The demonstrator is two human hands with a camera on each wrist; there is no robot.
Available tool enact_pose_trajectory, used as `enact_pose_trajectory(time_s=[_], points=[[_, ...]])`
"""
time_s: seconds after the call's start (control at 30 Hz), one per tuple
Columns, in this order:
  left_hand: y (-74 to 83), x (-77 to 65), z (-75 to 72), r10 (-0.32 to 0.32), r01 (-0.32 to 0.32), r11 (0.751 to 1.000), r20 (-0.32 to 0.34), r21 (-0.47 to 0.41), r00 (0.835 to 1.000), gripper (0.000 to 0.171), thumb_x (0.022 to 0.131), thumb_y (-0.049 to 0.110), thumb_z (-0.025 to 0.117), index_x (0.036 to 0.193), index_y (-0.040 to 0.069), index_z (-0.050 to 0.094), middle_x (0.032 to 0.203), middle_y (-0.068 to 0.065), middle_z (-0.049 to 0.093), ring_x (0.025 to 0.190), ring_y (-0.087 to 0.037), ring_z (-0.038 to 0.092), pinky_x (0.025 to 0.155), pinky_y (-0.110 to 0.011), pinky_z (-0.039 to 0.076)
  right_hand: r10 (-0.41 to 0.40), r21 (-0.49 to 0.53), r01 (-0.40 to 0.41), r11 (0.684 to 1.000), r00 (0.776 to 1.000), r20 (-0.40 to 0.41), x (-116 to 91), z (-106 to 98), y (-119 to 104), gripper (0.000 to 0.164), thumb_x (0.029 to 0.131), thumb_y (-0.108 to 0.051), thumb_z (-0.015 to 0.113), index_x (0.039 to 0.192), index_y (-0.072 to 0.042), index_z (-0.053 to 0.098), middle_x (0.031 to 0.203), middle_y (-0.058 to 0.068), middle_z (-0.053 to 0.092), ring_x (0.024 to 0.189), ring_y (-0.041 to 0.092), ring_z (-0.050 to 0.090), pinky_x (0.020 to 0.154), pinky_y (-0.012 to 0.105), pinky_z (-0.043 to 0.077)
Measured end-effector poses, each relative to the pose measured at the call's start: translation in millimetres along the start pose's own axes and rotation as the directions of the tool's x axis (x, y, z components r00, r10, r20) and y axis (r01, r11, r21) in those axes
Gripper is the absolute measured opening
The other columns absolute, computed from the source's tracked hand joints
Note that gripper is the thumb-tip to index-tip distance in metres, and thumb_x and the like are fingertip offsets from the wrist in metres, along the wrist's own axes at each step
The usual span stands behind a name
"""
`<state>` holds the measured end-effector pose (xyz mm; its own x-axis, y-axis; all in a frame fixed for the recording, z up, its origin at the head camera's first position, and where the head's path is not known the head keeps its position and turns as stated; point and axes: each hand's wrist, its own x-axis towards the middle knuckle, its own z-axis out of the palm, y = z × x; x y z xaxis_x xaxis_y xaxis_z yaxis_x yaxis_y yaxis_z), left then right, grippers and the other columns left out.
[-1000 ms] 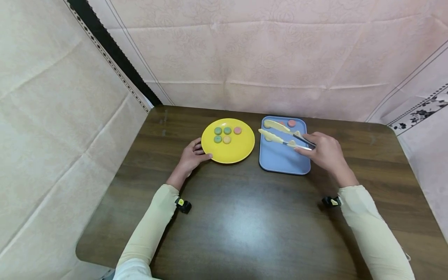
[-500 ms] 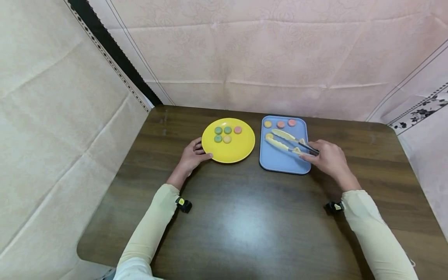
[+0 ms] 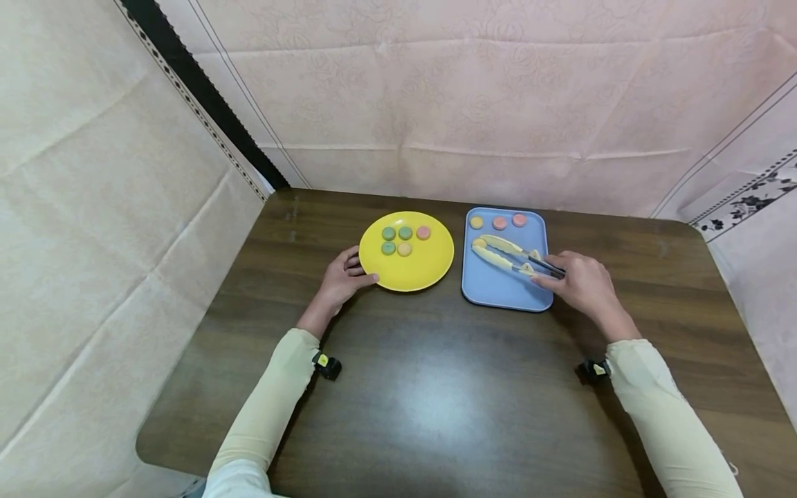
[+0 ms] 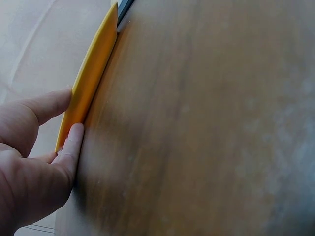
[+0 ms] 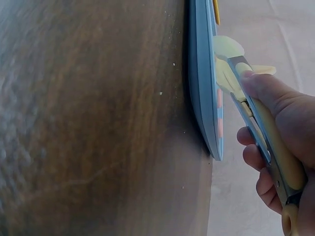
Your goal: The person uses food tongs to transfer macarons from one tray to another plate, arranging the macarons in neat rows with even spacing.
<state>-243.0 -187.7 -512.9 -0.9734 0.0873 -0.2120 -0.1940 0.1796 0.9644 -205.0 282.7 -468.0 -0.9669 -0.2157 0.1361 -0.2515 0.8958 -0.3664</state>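
Thumb and fingers of my left hand (image 3: 339,282) hold the left rim of a yellow plate (image 3: 407,277). Three green macarons (image 3: 389,234), a pink macaron (image 3: 423,232) and a pale yellow one lie on this plate. My right hand (image 3: 585,282) grips metal tongs (image 5: 268,130) with cream-coloured ends. They slant over a blue tray (image 3: 498,294), and their tips sit at either side of a yellow macaron (image 3: 479,243). Along the tray's back edge are another yellow macaron (image 3: 476,222) and two pink macarons (image 3: 499,223).
Plate and tray stand side by side near the back of a dark wooden table (image 3: 398,401), a narrow gap between them. Pale patterned cloth (image 3: 486,104) hangs behind the table and on its left. Each sleeve carries a small black wrist camera (image 3: 328,366).
The tongs have shifted right and toward me, and their tips have narrowed onto the yellow macaron. Macarons at the tray's back show again. The left hand and plate have stayed nearly still.
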Motion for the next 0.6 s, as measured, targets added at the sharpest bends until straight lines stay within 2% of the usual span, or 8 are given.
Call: enact_pose_trajectory(time_s=[0.17,0.37,0.6], points=[[-0.2,-1.0,0.7,0.001,-0.001,1.0,0.011,0.001,1.0,0.086,0.087,0.005,0.081,0.158,0.009,0.033,0.144,-0.016,0.051,0.126,-0.031,0.056,0.093,-0.03,0.056,-0.011,-0.011,0.011,1.0,1.0,-0.013,-1.1,-1.4,0.0,0.058,0.089,-0.038,0.081,0.127,0.004,0.07,0.109,0.024,0.069,0.074,0.027,0.054,0.061,0.038,0.042],[0.1,-0.2,0.3,-0.011,0.012,1.0,0.03,-0.007,0.999,0.088,0.088,0.006,0.081,0.16,0.011,0.031,0.148,-0.016,0.048,0.131,-0.033,0.054,0.092,-0.027,0.056,-0.027,-0.004,0.027,1.0,0.997,-0.074,2.7,-8.2,-3.3,0.056,0.087,-0.036,0.083,0.125,0.004,0.071,0.104,0.02,0.07,0.071,0.026,0.052,0.059,0.037,0.038],[6.6,0.1,-0.8,-0.044,0.044,0.999,0.051,-0.008,0.998,0.089,0.088,0.003,0.079,0.161,0.008,0.027,0.15,-0.019,0.046,0.132,-0.034,0.052,0.091,-0.027,0.056,-0.075,-0.002,0.075,0.997,0.989,-0.125,14.6,-12.0,-21.2,0.055,0.084,-0.031,0.086,0.124,0.004,0.071,0.092,0.016,0.068,0.066,0.025,0.05,0.056,0.037,0.037]])
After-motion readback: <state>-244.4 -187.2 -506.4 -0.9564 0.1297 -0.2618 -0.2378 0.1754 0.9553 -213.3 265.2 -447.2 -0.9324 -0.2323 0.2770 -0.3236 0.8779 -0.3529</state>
